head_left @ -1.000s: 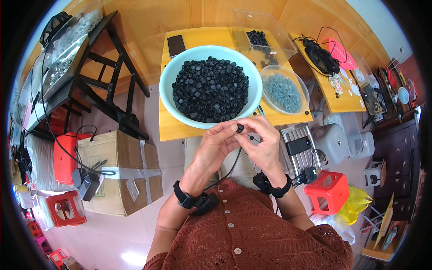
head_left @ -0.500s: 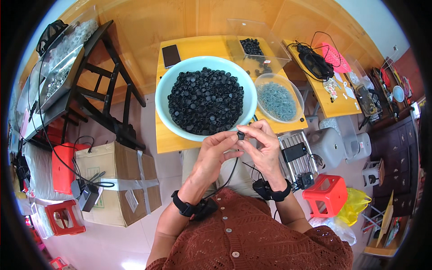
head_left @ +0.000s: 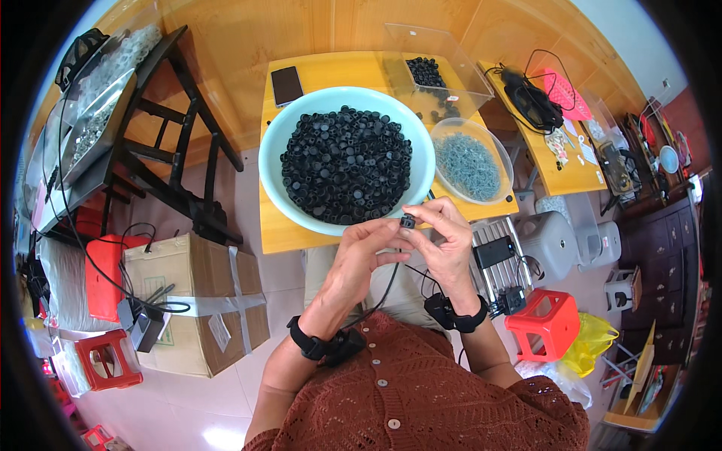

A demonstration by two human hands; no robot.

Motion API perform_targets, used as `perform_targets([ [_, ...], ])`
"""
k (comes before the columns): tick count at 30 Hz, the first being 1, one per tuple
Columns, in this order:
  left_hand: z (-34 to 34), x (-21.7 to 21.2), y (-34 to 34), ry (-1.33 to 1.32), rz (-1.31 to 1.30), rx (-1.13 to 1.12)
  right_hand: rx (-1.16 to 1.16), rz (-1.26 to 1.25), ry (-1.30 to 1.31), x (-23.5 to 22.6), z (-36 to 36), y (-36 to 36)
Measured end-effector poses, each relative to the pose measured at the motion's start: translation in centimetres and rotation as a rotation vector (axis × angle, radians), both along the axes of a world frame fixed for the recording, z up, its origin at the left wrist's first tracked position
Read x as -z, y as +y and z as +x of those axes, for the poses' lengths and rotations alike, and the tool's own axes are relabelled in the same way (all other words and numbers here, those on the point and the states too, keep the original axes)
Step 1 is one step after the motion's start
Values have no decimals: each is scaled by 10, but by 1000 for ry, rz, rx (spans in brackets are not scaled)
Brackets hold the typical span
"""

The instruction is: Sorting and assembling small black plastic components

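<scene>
My left hand (head_left: 359, 255) and my right hand (head_left: 444, 239) meet just in front of the table edge, both pinching one small black plastic cap (head_left: 408, 221) between their fingertips. Right behind them stands a large pale blue bowl (head_left: 274, 169) heaped with several black caps (head_left: 347, 164) of the same kind. To its right sits a clear bowl (head_left: 505, 192) of small grey metal parts (head_left: 468, 164). Both wrists wear black bands with cables.
A phone (head_left: 286, 85) lies at the back of the yellow table (head_left: 282, 231), beside a clear box (head_left: 444, 60) with more black caps. A taped cardboard box (head_left: 197, 301) and dark chair (head_left: 169, 158) are on the left; a red stool (head_left: 547, 325) on the right.
My hands stay together on the small black cap, with only slight finger shifts. The view has tilted a little, so the table and bowls sit differently in the picture.
</scene>
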State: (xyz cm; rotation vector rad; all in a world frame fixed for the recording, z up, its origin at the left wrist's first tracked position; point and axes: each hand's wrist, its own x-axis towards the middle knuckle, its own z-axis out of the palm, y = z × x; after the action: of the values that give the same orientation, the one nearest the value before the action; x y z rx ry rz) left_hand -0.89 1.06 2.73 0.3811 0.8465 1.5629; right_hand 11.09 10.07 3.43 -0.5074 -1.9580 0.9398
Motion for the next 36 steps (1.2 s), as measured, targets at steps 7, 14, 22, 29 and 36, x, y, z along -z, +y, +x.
perform_targets([
  [7, 0, 4, 2, 63, -17, -19, -3, 40, -46, -4, 2, -1],
  [14, 0, 3, 1, 54, -22, 38, 2, 52, -59, -4, 3, -3],
  [22, 2, 0, -2, 38, -4, 34, 13, 33, 25, -4, 2, -10],
  [29, 1, 0, -3, 45, -2, 21, -24, 22, 33, -4, 1, -8],
  [36, -5, -8, -1, 12, 16, 30, -29, -168, 145, 2, 3, 4],
])
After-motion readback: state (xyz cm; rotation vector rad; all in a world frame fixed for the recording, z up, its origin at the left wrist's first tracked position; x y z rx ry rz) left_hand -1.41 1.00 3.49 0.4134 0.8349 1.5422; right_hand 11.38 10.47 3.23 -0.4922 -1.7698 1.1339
